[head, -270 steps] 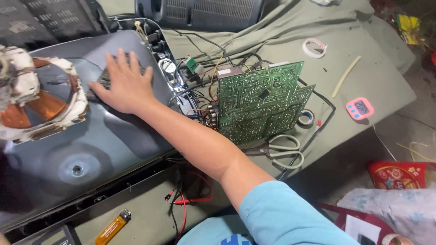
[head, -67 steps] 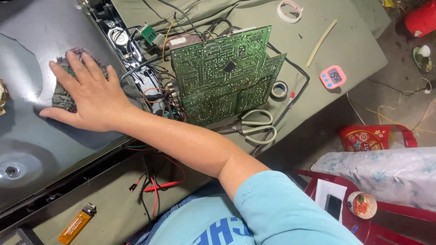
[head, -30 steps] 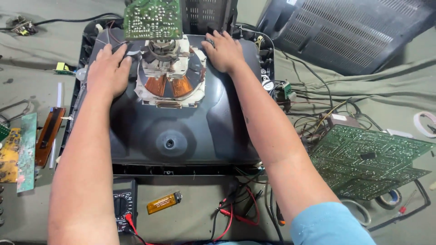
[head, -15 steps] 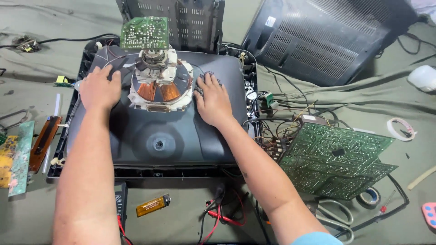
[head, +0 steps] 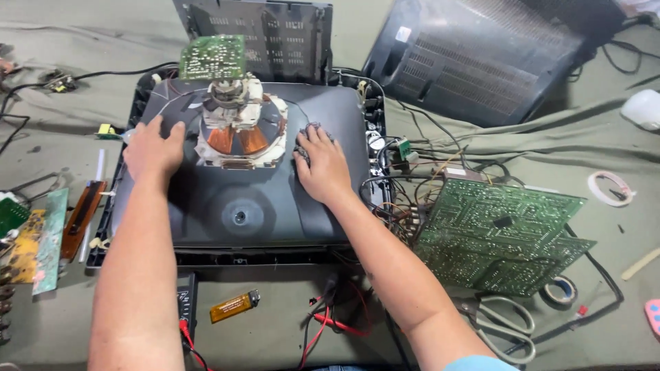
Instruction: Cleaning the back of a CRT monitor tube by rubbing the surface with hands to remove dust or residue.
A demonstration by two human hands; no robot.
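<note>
Item: tube, face down; my left hand flat, my right hand pressing a cloth beside the yoke—wiping step; next needs steady sweeps.

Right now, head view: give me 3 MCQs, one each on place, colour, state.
1. Where does the lighter lie?
A) on the picture tube
B) on the cloth in front of the tube
C) on the large green board

2. What colour is the lighter?
A) orange
B) blue
C) white

3. How is the right hand placed?
A) lifted clear
B) gripping the scissors
C) pressed on a grey rag on the picture tube

Key: 1 B, it lies near the tube's front edge. 2 A, its body is orange. 3 C, the rag shows at the fingers.
</note>
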